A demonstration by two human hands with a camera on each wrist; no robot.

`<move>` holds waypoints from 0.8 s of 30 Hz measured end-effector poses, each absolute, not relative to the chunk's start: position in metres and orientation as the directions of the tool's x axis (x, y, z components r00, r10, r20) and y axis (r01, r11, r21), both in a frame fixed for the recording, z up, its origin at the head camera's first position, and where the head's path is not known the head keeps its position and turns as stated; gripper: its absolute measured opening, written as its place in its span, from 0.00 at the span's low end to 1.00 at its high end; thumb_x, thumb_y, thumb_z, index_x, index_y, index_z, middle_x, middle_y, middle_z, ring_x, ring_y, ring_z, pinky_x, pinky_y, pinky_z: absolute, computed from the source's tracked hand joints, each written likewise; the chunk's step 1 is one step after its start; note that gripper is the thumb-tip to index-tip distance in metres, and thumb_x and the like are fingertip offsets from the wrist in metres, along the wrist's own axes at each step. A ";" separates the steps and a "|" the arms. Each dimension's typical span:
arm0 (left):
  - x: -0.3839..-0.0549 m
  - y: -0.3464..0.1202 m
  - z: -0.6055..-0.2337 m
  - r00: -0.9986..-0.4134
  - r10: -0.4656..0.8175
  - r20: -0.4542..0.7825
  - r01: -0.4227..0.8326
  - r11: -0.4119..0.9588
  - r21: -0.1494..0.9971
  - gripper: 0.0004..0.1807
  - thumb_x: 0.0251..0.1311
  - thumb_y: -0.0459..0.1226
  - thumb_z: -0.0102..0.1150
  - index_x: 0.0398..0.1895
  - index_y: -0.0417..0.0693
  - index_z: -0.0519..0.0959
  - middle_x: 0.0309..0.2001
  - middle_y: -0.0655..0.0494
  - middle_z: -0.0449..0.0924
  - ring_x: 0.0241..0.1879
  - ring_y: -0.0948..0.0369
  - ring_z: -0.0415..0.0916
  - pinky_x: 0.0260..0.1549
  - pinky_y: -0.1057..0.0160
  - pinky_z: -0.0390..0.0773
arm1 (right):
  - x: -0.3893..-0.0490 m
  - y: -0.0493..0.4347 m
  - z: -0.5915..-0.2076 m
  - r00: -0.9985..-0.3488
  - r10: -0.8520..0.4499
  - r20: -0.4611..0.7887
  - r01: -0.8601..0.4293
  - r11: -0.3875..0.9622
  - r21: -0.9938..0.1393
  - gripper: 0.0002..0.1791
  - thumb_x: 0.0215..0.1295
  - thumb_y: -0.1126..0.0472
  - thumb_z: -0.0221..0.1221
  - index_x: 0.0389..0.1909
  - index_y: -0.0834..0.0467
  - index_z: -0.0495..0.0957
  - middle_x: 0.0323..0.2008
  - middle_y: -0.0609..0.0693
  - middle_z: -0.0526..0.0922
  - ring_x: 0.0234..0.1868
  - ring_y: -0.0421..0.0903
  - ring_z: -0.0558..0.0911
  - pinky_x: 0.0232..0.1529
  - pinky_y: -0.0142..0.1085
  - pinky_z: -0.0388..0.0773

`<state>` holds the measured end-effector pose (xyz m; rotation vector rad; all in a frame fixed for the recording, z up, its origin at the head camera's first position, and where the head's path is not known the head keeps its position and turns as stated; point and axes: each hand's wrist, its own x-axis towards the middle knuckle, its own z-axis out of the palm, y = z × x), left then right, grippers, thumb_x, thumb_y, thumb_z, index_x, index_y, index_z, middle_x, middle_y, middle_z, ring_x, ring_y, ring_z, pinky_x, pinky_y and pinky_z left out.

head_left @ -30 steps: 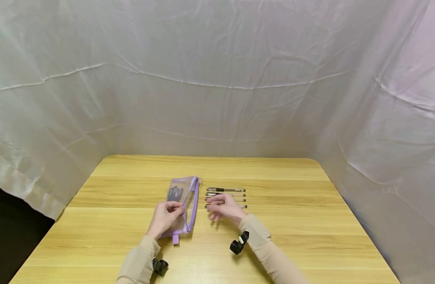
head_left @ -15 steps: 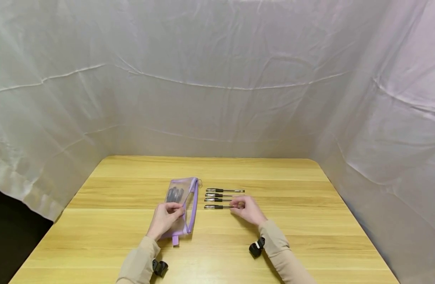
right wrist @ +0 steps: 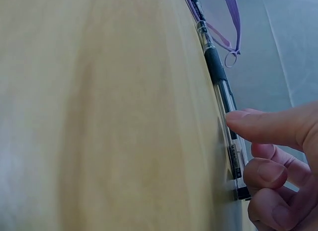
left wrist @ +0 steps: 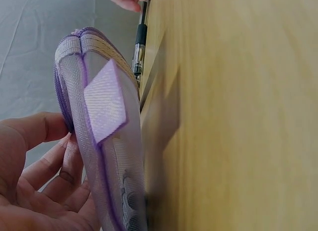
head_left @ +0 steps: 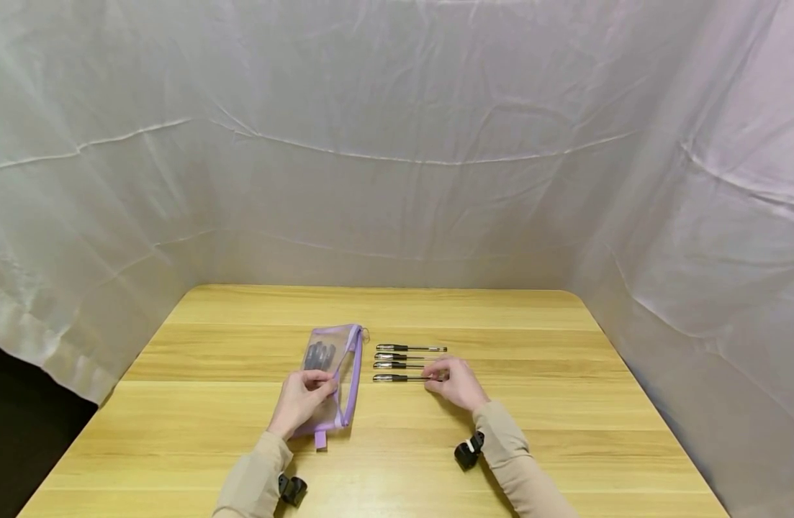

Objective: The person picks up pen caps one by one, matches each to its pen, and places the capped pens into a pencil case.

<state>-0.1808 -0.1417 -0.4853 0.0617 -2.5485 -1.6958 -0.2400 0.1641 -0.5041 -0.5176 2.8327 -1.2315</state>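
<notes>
My left hand (head_left: 301, 399) pinches the open edge of a purple mesh zip pouch (head_left: 348, 381) between thumb and fingers. The pouch lies on its side with its mouth facing right, and dark shapes show through the mesh. To its right, several clear pens with black grips lie in a row, caps pointing left. With thumb and forefinger, my right hand (head_left: 457, 383) pinches the barrel of the nearest pen (head_left: 391, 378), which lies flat on the table. In the right wrist view the thumb is against that pen (right wrist: 214, 64); the other fingers are curled beside its end.
The wooden table (head_left: 533, 432) carries the pouch and pens. Behind them, a farther pen (head_left: 411, 348) lies at the back of the row. A pale curtain (head_left: 397, 180) hangs around the table's back and sides. Each wrist wears a small black camera (head_left: 468, 452).
My right hand has moved right from above the pens' capped ends to the nearest pen's far end, then hardly shifted in the last half second. The left hand stays on the pouch.
</notes>
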 end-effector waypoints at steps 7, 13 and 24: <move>-0.182 -0.142 -0.486 -0.996 -0.080 0.040 0.006 0.384 0.923 0.07 0.59 0.29 0.66 0.38 0.33 0.86 0.30 0.46 0.87 0.27 0.66 0.77 0.29 0.72 0.77 | -0.241 0.163 -0.504 -0.946 -0.294 0.135 -0.300 0.641 -0.706 0.08 0.52 0.69 0.71 0.34 0.56 0.88 0.38 0.49 0.84 0.37 0.40 0.79 0.42 0.33 0.77; -0.181 -0.142 -0.486 -0.996 -0.076 0.040 0.008 0.381 0.925 0.07 0.59 0.29 0.66 0.38 0.33 0.86 0.30 0.46 0.87 0.26 0.65 0.78 0.28 0.72 0.77 | -0.243 0.162 -0.503 -0.948 -0.288 0.134 -0.294 0.635 -0.715 0.08 0.52 0.70 0.71 0.33 0.57 0.88 0.36 0.49 0.83 0.36 0.40 0.78 0.40 0.31 0.76; -0.182 -0.142 -0.487 -0.996 -0.080 0.037 0.004 0.380 0.925 0.07 0.59 0.29 0.66 0.37 0.33 0.86 0.29 0.46 0.87 0.26 0.65 0.78 0.28 0.72 0.76 | -0.245 0.160 -0.502 -0.958 -0.256 0.132 -0.276 0.683 -0.676 0.07 0.51 0.69 0.71 0.29 0.55 0.88 0.31 0.45 0.83 0.33 0.38 0.75 0.39 0.30 0.71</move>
